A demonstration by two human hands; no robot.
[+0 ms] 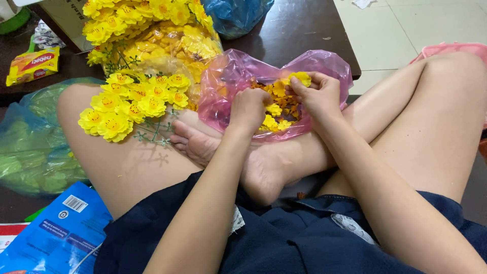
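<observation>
A dark wooden table point(299, 30) is seen across the top of the head view, from ten to one o'clock. A green plastic bag point(30, 147) is spread at nine o'clock beside the crossed bare legs, and a blue printed packet point(56, 238) lies at seven o'clock. A large heap of yellow artificial flowers point(152, 30) is piled at eleven o'clock, and a finished yellow flower spray point(127, 104) with green stems is laid over the left thigh at ten o'clock. A blue plastic bag point(236, 15) sits at twelve o'clock on the table.

Just above centre, a pink plastic bag point(228, 86) is propped open on the feet, with loose yellow flower heads point(276, 109) gathered inside. The left hand point(248, 109) is curled into the bag's mouth, fingers pressed together; what they grip cannot be told. The right hand point(319, 94) is held just beside it at one o'clock, and a single yellow blossom point(300, 77) is pinched between thumb and fingertips. A small yellow snack packet point(33, 65) lies at ten o'clock.
</observation>
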